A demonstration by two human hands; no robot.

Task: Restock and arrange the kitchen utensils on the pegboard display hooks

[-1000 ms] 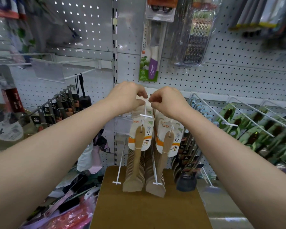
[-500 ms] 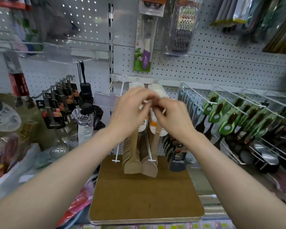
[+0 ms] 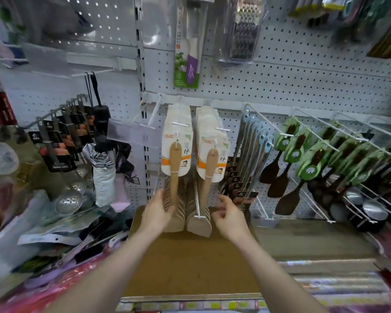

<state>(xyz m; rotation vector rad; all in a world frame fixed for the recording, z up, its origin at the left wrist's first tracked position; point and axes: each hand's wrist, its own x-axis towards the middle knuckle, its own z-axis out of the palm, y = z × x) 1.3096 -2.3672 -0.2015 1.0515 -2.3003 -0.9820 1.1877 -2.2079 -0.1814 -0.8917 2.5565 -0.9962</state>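
L hand [image 3: 156,214], fingers flat, pressed pale wooden carded spatulas [image 3: 175,168] at 12 o'clock, prob. squaring the row; R hand [image 3: 229,219] at 3 o'clock, fingers loosely curled, empty.

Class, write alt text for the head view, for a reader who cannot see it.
A person's left hand touches the left of two rows of wooden spatulas hanging from pegboard hooks; the right hand hovers beside the other row, holding nothing.

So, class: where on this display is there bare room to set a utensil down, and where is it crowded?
Bare: the brown board below the hanging wooden spatulas. Crowded: the heap of packets left of it, and the dark spatulas packed on hooks at right.
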